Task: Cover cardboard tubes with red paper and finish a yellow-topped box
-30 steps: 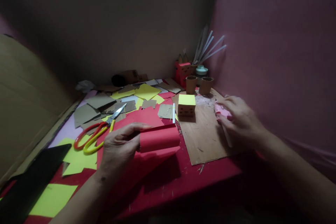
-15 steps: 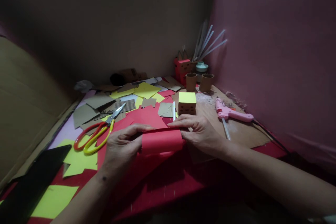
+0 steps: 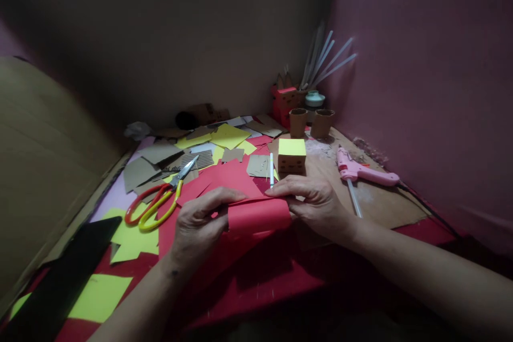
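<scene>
A piece of red paper (image 3: pixel 258 217), curved over into a roll, is held level just above the near part of the table. My left hand (image 3: pixel 202 224) pinches its left end, thumb and fingers closed on it. At the right end my right hand (image 3: pixel 316 206) grips it, with fingertips along the upper edge. Whether anything lies inside the roll is hidden. Just beyond my right hand stands a small cardboard box (image 3: pixel 292 163) with a yellow top. A white pen (image 3: pixel 271 170) lies beside it. Scissors (image 3: pixel 160 203) with red and yellow handles rest left of my left hand.
A pink glue gun (image 3: pixel 363 171) lies at right, its cord trailing off. Behind are two cardboard cups (image 3: pixel 298 124), a red box (image 3: pixel 282 104) and glue sticks (image 3: pixel 332 61). Yellow paper (image 3: pixel 229 136) and cardboard scraps cover the left. A black strip (image 3: pixel 64 283) lies at near left.
The view has shifted slightly, so everything sits a little farther right. Both hands keep their hold on the red paper, and its upper edge looks pressed flatter.
</scene>
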A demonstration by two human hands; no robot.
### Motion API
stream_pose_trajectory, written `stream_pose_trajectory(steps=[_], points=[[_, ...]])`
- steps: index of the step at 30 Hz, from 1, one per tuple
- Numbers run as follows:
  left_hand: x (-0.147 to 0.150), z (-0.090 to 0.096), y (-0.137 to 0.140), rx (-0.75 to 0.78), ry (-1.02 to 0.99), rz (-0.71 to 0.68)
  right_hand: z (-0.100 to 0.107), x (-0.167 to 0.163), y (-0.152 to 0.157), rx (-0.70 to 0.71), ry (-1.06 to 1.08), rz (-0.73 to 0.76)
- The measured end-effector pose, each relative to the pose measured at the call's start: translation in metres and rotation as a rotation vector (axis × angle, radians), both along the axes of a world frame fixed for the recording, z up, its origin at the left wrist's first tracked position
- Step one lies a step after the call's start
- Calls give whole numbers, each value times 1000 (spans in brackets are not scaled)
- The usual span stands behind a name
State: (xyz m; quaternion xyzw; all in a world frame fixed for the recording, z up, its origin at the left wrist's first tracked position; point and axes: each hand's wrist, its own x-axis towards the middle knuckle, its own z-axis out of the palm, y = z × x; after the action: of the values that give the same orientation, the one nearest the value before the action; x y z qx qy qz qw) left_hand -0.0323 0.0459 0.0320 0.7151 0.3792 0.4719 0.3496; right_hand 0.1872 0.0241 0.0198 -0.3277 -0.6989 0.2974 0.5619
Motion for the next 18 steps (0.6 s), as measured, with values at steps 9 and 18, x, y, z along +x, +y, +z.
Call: stream_pose_trajectory(steps=[9, 18], points=[[0, -4, -4, 35, -23, -66, 1, -2, -2, -3, 7, -9], [-2, 2, -1, 210, 22, -193, 5, 0, 1, 67, -152, 109]])
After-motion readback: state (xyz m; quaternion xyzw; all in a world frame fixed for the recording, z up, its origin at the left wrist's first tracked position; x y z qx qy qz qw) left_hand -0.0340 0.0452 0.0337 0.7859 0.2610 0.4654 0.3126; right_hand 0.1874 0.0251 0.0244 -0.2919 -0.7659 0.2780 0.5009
